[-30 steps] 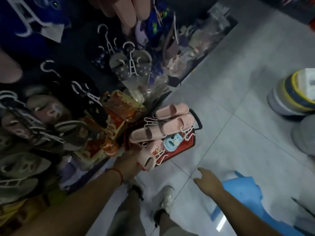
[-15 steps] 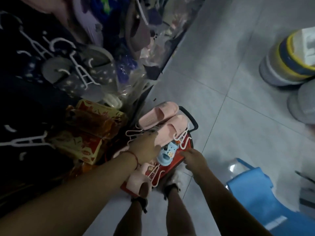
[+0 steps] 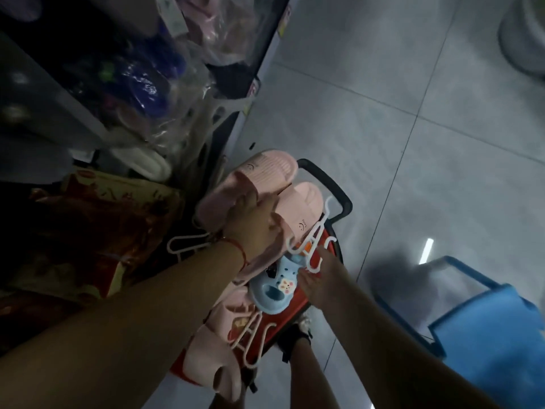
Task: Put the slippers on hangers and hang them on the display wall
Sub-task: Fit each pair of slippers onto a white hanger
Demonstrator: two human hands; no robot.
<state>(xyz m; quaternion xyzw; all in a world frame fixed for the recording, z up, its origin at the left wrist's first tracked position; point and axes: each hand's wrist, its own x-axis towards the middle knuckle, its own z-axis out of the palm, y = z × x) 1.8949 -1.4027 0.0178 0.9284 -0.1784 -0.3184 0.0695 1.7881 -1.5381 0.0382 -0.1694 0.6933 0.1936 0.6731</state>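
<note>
Compared with half a second ago, the view is tipped further down and closer to the red basket (image 3: 298, 315), the left hand (image 3: 253, 228) has been moved up onto the pink slippers (image 3: 265, 178), and the right hand (image 3: 320, 278) has been brought in against the basket's right side. The left hand is laid over the two upper slippers, its fingers bent over their smooth, ribbed foam straps; whether they are gripped or only pressed cannot be told. A thin red cord is worn at that wrist. The right hand's fingers are closed on a thin white plastic hanger (image 3: 309, 246) with curled hooks, just beside a small light-blue clog (image 3: 272, 287) dotted with holes and a pale charm. More pink slippers (image 3: 215, 364) are piled at the basket's near end, with another white hanger (image 3: 250, 338) lying across them. The basket, with its black handle, is set on glossy grey floor tiles (image 3: 413, 143), beside shelves of plastic-wrapped goods (image 3: 165, 84). A blue plastic stool (image 3: 486, 335) is seen at the right.
</note>
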